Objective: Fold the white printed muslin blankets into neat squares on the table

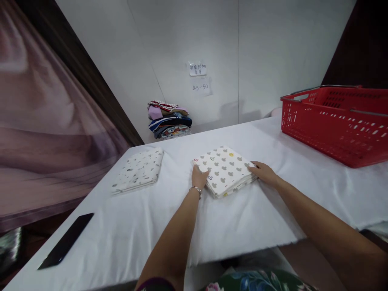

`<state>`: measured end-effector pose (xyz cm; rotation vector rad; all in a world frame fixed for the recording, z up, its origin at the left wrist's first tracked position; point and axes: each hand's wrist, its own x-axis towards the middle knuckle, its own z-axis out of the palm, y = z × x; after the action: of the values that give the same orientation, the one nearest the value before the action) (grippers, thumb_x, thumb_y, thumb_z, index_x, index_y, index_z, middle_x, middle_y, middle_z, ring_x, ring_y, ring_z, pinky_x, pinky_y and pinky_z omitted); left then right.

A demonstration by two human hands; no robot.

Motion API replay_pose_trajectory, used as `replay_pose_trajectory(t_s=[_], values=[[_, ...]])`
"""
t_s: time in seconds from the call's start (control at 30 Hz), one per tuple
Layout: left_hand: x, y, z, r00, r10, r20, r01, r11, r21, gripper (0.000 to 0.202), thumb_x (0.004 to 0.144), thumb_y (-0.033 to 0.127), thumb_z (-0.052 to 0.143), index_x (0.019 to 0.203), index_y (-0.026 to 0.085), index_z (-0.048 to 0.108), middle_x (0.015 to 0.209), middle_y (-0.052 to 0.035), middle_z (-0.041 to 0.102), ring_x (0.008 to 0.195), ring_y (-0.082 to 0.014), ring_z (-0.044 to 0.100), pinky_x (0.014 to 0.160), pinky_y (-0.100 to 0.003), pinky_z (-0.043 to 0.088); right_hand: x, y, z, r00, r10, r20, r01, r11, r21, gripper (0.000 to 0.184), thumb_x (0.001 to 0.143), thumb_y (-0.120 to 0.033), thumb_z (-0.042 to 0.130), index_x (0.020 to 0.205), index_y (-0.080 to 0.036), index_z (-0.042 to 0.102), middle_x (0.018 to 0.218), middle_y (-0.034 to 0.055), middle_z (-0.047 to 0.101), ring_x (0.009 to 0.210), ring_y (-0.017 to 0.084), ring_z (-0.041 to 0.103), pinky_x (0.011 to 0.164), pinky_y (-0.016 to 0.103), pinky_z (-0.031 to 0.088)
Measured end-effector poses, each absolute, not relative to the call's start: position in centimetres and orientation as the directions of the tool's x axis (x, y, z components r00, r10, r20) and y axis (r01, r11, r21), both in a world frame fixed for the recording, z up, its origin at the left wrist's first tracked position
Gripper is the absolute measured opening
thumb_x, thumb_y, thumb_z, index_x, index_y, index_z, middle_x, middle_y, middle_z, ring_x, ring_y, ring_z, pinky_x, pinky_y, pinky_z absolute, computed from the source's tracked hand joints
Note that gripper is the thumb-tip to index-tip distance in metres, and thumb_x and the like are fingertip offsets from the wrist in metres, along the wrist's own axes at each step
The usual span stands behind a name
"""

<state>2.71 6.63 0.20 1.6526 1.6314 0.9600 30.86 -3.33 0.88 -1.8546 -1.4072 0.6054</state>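
A folded white cloth [223, 169] printed with grey shapes and a few coloured ones lies in front of me, several layers thick. My left hand [199, 178] grips its left edge, thumb on top and the other fingers hidden beneath or behind. At the right corner, my right hand [264, 173] pinches the cloth's edge between thumb and fingers. The cloth sits on or very close to the table. Farther left rests a second folded white cloth [139, 169] with small dark prints, touched by neither hand.
A white sheet [145, 226] covers the table. On the right stands a red plastic basket [327, 129]. A black flat object [67, 241] lies at the left edge. Folded fabrics [169, 120] are piled beyond the far edge, below paper notes [198, 79]. A pinkish curtain [45, 121] hangs left.
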Motion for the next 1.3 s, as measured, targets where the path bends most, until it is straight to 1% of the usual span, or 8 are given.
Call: replay_pose_trajectory(t_s=[0.1, 0.27, 0.4, 0.5, 0.6, 0.7, 0.97, 1.3], values=[[2.3, 8.4, 1.1, 0.062, 0.996, 0.068, 0.541, -0.091, 0.836, 0.055, 0.066, 0.018, 0.069, 0.118, 0.018, 0.050, 0.120, -0.0094, 0.058, 0.107, -0.0201, 0.056, 0.092, -0.029, 0.042, 29.5, -4.8, 0.7, 0.249, 0.968, 0.023, 0.660, -0.153, -0.735, 0.048, 0.077, -0.041, 0.051, 0.122, -0.024, 0.053, 0.107, 0.0055, 0.064, 0.095, 0.025, 0.058, 0.082, 0.037, 0.044], [1.6, 10.5, 1.3, 0.124, 0.992, 0.027, 0.515, -0.087, 0.853, 0.055, 0.064, 0.014, 0.070, 0.116, 0.019, 0.054, 0.116, -0.0063, 0.061, 0.102, -0.0189, 0.058, 0.088, -0.026, 0.044, 27.7, -7.4, 0.2, 0.279, 0.960, 0.034, 0.752, -0.197, -0.629, 0.068, 0.080, -0.056, 0.044, 0.139, -0.025, 0.032, 0.103, 0.0083, 0.063, 0.089, 0.026, 0.060, 0.075, 0.038, 0.045], [1.3, 8.8, 1.8, 0.063, 0.998, -0.008, 0.531, -0.027, 0.847, 0.056, 0.070, 0.025, 0.068, 0.122, 0.018, 0.050, 0.122, -0.0100, 0.056, 0.103, -0.0198, 0.057, 0.085, -0.026, 0.045, 27.6, -7.7, 0.0, 0.275, 0.959, 0.070, 0.748, -0.167, -0.642, 0.063, 0.081, -0.057, 0.042, 0.136, -0.026, 0.036, 0.104, 0.0083, 0.062, 0.090, 0.025, 0.060, 0.076, 0.037, 0.045], [1.5, 5.6, 3.0, 0.039, 0.990, 0.138, 0.641, -0.131, 0.756, 0.051, 0.074, 0.034, 0.065, 0.120, 0.017, 0.052, 0.127, -0.0109, 0.052, 0.112, -0.0223, 0.050, 0.094, -0.031, 0.039, 27.4, -8.1, 0.2, 0.308, 0.930, 0.202, 0.752, -0.107, -0.650, 0.060, 0.084, -0.054, 0.041, 0.136, -0.025, 0.037, 0.118, 0.0091, 0.055, 0.099, 0.025, 0.056, 0.076, 0.036, 0.046], [2.2, 1.6, 3.8, 0.237, 0.902, 0.362, 0.673, -0.421, 0.608, 0.035, 0.078, 0.036, 0.061, 0.110, 0.021, 0.059, 0.119, -0.0067, 0.058, 0.113, -0.0204, 0.048, 0.099, -0.033, 0.033, 27.3, -8.9, 0.6, 0.265, 0.872, 0.412, 0.775, 0.061, -0.629, 0.048, 0.086, -0.049, 0.042, 0.127, -0.025, 0.046, 0.126, 0.0072, 0.051, 0.111, 0.024, 0.048, 0.074, 0.034, 0.048], [3.0, -1.5, 3.5, 0.489, 0.785, 0.381, 0.601, -0.619, 0.506, 0.024, 0.079, 0.035, 0.060, 0.100, 0.025, 0.064, 0.107, -0.0034, 0.063, 0.105, -0.0197, 0.052, 0.098, -0.037, 0.034, 27.3, -9.4, 1.0, 0.115, 0.847, 0.519, 0.778, 0.248, -0.577, 0.033, 0.086, -0.044, 0.045, 0.111, -0.025, 0.059, 0.114, 0.0060, 0.058, 0.110, 0.023, 0.049, 0.080, 0.037, 0.047], [3.3, -2.5, 2.0, 0.576, 0.726, 0.375, 0.592, -0.687, 0.421, 0.019, 0.086, 0.033, 0.050, 0.089, 0.026, 0.068, 0.090, -0.0031, 0.063, 0.091, -0.0177, 0.052, 0.083, -0.034, 0.038, 27.5, -9.2, 0.5, -0.081, 0.867, 0.492, 0.797, 0.352, -0.490, 0.026, 0.088, -0.039, 0.045, 0.100, -0.026, 0.064, 0.103, 0.0052, 0.062, 0.100, 0.022, 0.053, 0.085, 0.041, 0.043], [3.3, -2.8, 1.7, 0.552, 0.735, 0.394, 0.591, -0.678, 0.436, 0.024, 0.088, 0.030, 0.045, 0.082, 0.026, 0.068, 0.087, -0.0010, 0.063, 0.088, -0.0160, 0.052, 0.081, -0.033, 0.036, 27.0, -9.1, 0.4, 0.014, 0.868, 0.496, 0.759, 0.314, -0.571, 0.025, 0.088, -0.038, 0.043, 0.087, -0.025, 0.064, 0.095, 0.0048, 0.062, 0.096, 0.022, 0.053, 0.085, 0.039, 0.043]])
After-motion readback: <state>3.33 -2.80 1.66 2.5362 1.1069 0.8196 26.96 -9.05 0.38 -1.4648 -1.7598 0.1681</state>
